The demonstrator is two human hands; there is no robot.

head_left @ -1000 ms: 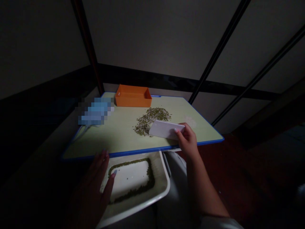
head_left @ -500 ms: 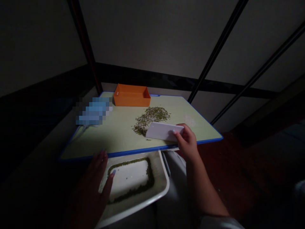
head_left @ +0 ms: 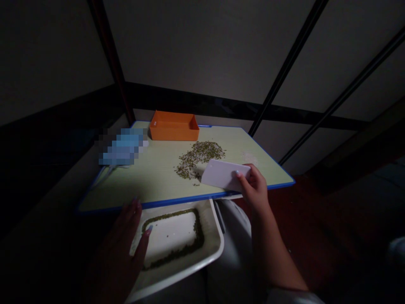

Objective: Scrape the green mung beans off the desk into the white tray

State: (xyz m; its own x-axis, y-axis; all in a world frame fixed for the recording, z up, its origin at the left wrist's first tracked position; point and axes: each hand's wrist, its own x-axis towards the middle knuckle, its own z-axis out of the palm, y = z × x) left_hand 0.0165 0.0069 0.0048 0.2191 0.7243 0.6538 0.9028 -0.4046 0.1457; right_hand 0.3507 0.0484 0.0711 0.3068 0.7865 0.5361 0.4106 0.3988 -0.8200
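Note:
Pinched between thumb and fingers of my right hand [head_left: 255, 185] is a flat white scraper [head_left: 224, 175], held low over the front part of the pale green table [head_left: 152, 181]. Just left of and beyond its edge lies a loose patch of small green beans [head_left: 202, 154], mixed with some paler grains. My left hand [head_left: 126, 236], in shadow, rests at the left side of a white tray [head_left: 218, 240] with its thumb and fingers apart. Green beans line the edges of the tray's floor, and its middle is mostly bare white.
An orange open box [head_left: 174, 133] stands at the back of the table. Left of it is a pixelated blue item [head_left: 123, 147] with a pale strap or cord. A faint pale scatter [head_left: 249, 158] lies at the right. Dark wall panels rise behind.
My right hand and the scraper have shifted a little to the right, away from the beans. A few beans lie apart near the scraper's left edge. My left hand stays in place.

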